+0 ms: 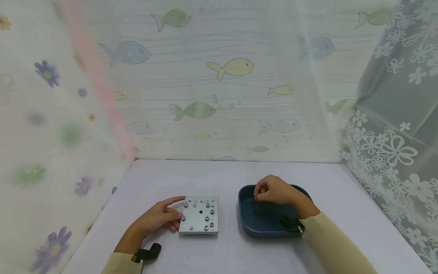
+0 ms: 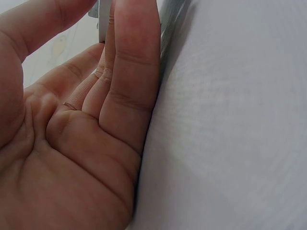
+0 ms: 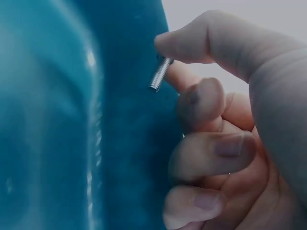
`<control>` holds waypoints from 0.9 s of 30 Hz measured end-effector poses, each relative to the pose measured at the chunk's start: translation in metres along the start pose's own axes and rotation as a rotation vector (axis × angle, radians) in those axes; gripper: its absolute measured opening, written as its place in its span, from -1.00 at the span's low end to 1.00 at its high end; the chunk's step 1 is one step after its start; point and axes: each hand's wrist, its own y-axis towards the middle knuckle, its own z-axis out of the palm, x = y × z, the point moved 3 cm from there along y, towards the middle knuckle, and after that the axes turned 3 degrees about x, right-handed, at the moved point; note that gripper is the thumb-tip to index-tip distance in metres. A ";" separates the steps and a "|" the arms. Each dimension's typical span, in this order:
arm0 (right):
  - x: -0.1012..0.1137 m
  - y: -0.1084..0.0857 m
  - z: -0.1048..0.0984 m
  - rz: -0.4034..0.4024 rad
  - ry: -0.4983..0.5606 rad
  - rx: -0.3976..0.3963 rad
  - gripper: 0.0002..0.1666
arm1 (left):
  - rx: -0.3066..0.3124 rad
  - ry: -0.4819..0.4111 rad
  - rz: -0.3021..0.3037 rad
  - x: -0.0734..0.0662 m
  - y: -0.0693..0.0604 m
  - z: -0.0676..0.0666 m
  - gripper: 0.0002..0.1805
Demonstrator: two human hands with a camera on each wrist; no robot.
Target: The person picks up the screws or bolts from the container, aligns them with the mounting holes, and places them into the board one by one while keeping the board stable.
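A square silver metal plate (image 1: pixel 192 220) lies on the white table, with several screws and holes across its top. My left hand (image 1: pixel 155 217) rests at the plate's left side; its index fingertip touches the upper left corner and the thumb meets the left edge. Fairly straight fingers (image 2: pixel 136 67) show in the left wrist view, the little-finger side down on the table. Over the dark blue bin (image 1: pixel 248 227), my right hand (image 1: pixel 275 190) pinches a small threaded screw (image 3: pixel 159 75) between thumb and index finger. The screw's head is mostly hidden by the fingertips.
The white tabletop (image 1: pixel 227 251) reaches back to a curtain (image 1: pixel 236 114) printed with fish. Further curtains hang at the left (image 1: pixel 65 160) and right (image 1: pixel 393 171). Black wrist cameras sit on the left wrist (image 1: pixel 149 252) and the right wrist (image 1: pixel 290 222).
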 end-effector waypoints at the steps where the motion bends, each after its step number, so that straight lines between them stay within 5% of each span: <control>1: 0.003 0.001 -0.001 -0.001 0.001 -0.012 -0.95 | -0.001 0.001 0.000 0.000 0.000 0.000 -0.16; 13: 0.040 0.009 0.001 -0.018 0.008 -0.177 -0.96 | -0.008 0.001 -0.002 0.000 0.000 0.000 -0.16; 27: 0.092 0.029 0.040 -0.029 0.106 -0.268 -0.90 | -0.005 0.001 -0.001 -0.001 -0.001 0.001 -0.15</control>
